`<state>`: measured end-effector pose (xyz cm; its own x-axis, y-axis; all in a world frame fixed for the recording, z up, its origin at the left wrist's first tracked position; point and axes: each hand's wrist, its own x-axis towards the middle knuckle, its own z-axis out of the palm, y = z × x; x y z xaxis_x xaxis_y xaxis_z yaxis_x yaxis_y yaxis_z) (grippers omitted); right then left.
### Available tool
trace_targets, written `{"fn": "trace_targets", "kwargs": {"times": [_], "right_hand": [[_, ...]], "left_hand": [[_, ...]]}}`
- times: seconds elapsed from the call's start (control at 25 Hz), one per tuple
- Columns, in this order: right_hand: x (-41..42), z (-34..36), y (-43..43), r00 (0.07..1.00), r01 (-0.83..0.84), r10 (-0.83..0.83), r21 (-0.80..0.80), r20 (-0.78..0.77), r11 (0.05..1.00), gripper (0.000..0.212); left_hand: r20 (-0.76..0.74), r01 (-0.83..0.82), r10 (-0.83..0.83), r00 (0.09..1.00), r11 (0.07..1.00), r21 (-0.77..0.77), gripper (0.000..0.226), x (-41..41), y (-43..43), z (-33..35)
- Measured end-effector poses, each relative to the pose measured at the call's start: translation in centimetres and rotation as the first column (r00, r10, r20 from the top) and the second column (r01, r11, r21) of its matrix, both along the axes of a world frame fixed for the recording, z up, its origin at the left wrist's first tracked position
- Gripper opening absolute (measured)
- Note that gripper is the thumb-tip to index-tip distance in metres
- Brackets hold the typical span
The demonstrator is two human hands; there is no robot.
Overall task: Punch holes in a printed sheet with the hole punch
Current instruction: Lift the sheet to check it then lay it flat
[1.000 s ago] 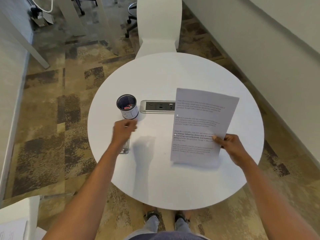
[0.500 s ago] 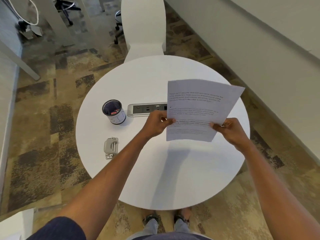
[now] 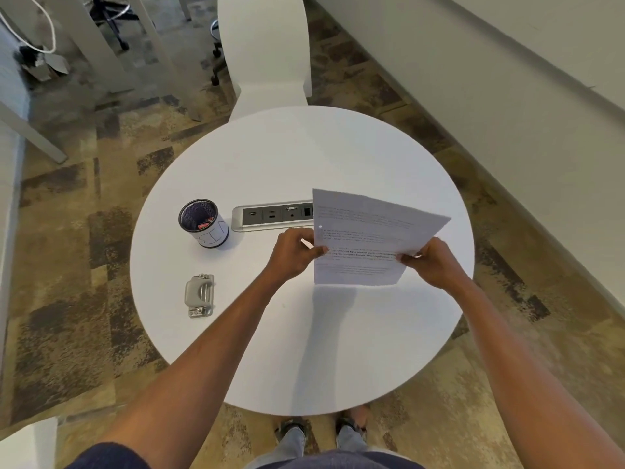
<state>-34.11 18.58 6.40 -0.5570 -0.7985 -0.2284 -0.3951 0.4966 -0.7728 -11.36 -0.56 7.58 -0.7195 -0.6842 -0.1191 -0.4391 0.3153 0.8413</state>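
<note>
The punch (image 3: 199,295) lies alone at the left of the table (image 3: 304,157). The left hand (image 3: 292,253) pinches the left edge of the sheet (image 3: 368,238) and the right hand (image 3: 434,264) pinches its right edge, holding it raised. This looks like positioning the sheet; next, an edge must go into the punch's slot.

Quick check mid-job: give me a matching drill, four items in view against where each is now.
1 printed sheet
2 hole punch
3 pen cup
4 outlet panel

A set into the table, partly behind item 1
B lying flat on the table's left part, untouched
C held by left hand and right hand
D standing upright, left of item 4

Pairs: 1-C, 2-B, 3-D, 4-A
</note>
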Motion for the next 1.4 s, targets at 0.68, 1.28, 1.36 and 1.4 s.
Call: {"fn": "trace_targets", "kwargs": {"times": [0.68, 1.28, 1.36, 1.4], "right_hand": [[-1.7, 1.4, 3.7, 0.918, 0.265, -0.193, -0.175, 0.345, 0.948, 0.009], [-3.7, 0.4, 2.9, 0.937, 0.206, -0.141, -0.18, 0.319, 0.962, 0.026], [-3.7, 0.8, 1.6, 0.948, 0.176, -0.107, -0.214, 0.301, 0.961, 0.029], [-3.7, 0.7, 1.1, 0.948, 0.163, -0.091, -0.219, 0.304, 0.962, 0.031]], "left_hand": [[-0.13, -0.182, 0.256, 0.958, 0.892, 0.414, 0.022, -4.2, 2.1, -0.3], [-0.303, -0.226, 0.298, 0.905, 0.941, 0.251, 0.01, -5.5, 3.3, -0.1], [-0.328, -0.215, 0.273, 0.904, 0.955, 0.203, 0.011, -4.7, 2.1, 0.3], [-0.322, -0.216, 0.271, 0.907, 0.957, 0.195, 0.011, -4.3, 1.7, 0.2]]}}
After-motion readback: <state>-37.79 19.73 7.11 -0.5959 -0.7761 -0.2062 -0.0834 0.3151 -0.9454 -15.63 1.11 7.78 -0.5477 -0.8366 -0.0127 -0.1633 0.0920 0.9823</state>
